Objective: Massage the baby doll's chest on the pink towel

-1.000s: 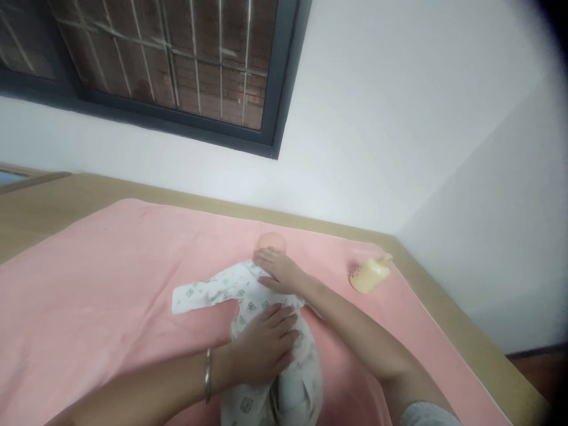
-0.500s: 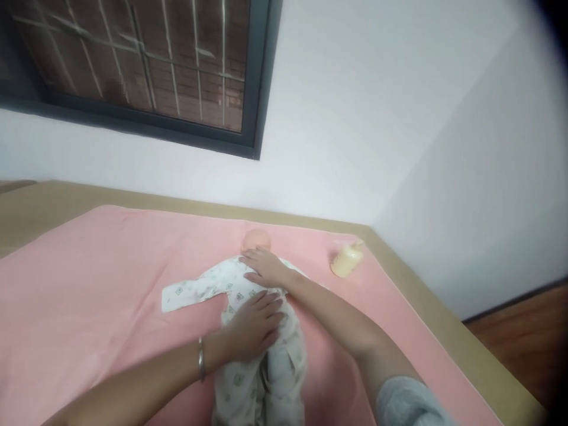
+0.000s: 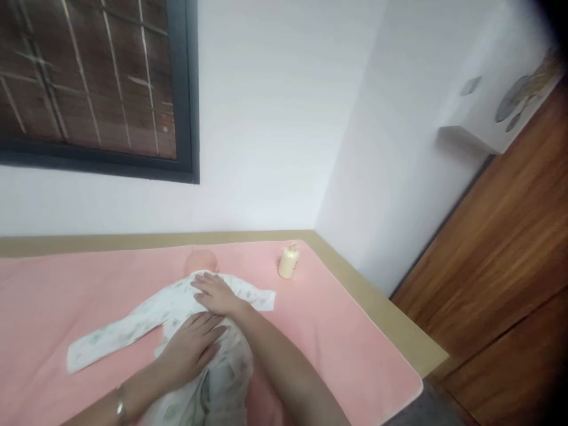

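Note:
A baby doll in a white patterned sleepsuit [image 3: 133, 322] lies on its back on a pink mat [image 3: 319, 331]; its bare head [image 3: 200, 261] points toward the wall. My right hand [image 3: 216, 294] lies flat, fingers stretched, on the doll's upper chest. Just below it, my left hand [image 3: 191, 348] rests flat on the doll's belly, a metal bangle on the wrist. Both sleeves of the sleepsuit spread out to the sides.
A cream pump bottle [image 3: 288, 262] stands on the mat's far right corner. The mat covers a tan-edged table [image 3: 390, 322] set into a white wall corner. A barred window [image 3: 89, 83] sits up left; wooden floor [image 3: 501, 260] lies to the right.
The view has swung right, so doll and bottle sit further left in frame. Both hands stay flat on the doll's torso.

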Motion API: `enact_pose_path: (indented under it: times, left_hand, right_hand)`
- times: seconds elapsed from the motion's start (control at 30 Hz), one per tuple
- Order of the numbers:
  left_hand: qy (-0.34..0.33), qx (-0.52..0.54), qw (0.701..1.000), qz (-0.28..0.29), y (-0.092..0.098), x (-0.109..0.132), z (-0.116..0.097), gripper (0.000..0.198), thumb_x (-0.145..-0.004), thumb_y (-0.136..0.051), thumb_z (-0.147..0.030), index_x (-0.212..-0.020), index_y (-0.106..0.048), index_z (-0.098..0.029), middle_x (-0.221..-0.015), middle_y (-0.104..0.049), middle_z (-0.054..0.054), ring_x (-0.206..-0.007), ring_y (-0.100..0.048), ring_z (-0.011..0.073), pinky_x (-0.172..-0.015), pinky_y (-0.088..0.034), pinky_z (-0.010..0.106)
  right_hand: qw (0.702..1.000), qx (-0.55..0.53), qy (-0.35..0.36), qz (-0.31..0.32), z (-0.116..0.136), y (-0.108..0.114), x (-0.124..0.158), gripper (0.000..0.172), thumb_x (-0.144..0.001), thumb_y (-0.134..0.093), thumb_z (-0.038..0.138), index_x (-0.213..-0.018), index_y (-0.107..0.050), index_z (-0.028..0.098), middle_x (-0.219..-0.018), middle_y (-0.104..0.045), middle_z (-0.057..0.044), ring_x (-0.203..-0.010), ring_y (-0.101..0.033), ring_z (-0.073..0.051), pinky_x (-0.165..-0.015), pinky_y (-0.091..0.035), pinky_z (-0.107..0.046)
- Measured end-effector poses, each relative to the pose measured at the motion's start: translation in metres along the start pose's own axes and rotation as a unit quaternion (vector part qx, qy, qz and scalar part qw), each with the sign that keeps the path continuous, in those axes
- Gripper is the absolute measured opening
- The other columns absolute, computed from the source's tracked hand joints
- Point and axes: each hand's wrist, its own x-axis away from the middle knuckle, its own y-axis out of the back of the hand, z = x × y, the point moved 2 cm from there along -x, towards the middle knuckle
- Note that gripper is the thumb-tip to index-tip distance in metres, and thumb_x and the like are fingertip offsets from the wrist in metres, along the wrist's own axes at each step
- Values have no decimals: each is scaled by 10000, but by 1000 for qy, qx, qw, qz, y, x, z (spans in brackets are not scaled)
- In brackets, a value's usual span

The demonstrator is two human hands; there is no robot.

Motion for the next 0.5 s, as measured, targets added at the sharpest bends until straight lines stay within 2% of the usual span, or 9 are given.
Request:
enact_pose_path:
  times: [0.1, 0.17, 0.2, 0.27, 0.37, 0.47, 0.5]
  left_hand:
    - [51, 18, 998, 17, 13, -5, -6, 334, -875, -485, -279, -1178, -622, -312, -1272, -587, 36, -1136, -529, 255, -955, -399, 397]
    - [120, 82, 989, 27, 20, -15, -6, 308, -854, -504, -293, -1127, -648, -303, -1200, -627, 31, -1070, -563, 245, -925, -412, 376]
    - [160, 131, 978, 33, 23, -23, -5, 284, -849, -509, -311, -1084, -666, -287, -1137, -653, 29, -1026, -581, 238, -910, -419, 363]
    - [227, 252, 940, 45, 25, -46, -1, 256, -848, -508, -381, -930, -700, -233, -947, -693, 27, -904, -609, 228, -833, -445, 332]
    - [259, 422, 869, 18, 25, -93, 0, 327, -806, -553, -475, -720, -659, -178, -707, -653, 18, -702, -592, 194, -666, -453, 283]
    - [269, 532, 801, -53, 21, -148, -2, 287, -758, -632, -454, -740, -641, -167, -734, -650, 32, -695, -596, 184, -645, -466, 274]
    - [282, 580, 762, -58, 18, -168, -2, 278, -772, -623, -442, -782, -642, -165, -774, -660, 50, -730, -614, 195, -666, -483, 285]
  right_hand:
    - [996, -84, -3, 9, -10, 9, 39, 408, -963, -444, 345, -1352, -484, 231, -1464, -381, -15, -1372, -297, -169, -1120, -275, -337]
    - [991, -132, 2, 28, -18, 20, 69, 372, -950, -447, 337, -1305, -536, 274, -1399, -474, 28, -1294, -427, -152, -1085, -338, -284]
    - [989, -145, -1, 38, -24, 27, 84, 375, -936, -459, 326, -1303, -534, 305, -1338, -537, 51, -1236, -492, -147, -1042, -392, -269]
    - [988, -150, -19, 15, -42, 46, 108, 418, -898, -489, 280, -1312, -525, 317, -1302, -567, 55, -1178, -544, -149, -987, -444, -255]
    - [985, -129, -43, -107, -87, 86, 124, 412, -844, -507, 237, -1248, -591, 252, -1251, -607, -11, -1128, -579, -177, -969, -458, -278]
    - [953, -115, -104, -261, -146, 138, 117, 352, -847, -439, 236, -1122, -653, 187, -1133, -663, -85, -1060, -614, -216, -939, -477, -353]
    - [935, -121, -143, -300, -166, 155, 111, 365, -861, -388, 234, -1106, -652, 172, -1092, -674, -103, -1023, -631, -224, -904, -494, -372]
